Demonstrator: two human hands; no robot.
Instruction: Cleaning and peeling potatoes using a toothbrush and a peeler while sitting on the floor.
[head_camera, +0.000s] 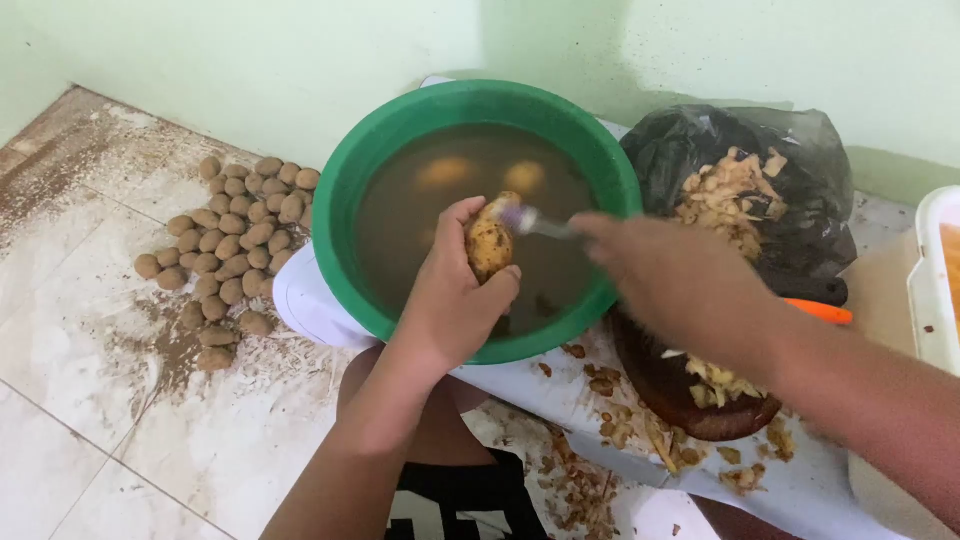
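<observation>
Murky basin water (440, 215), blurred right hand (665, 275)

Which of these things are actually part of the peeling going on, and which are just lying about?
In use:
left hand holding a potato
right hand with a peeler
green basin of murky water
black bag with peelings
heap of unpeeled potatoes

Lying about:
orange-handled tool
white tub
dark wooden board
</observation>
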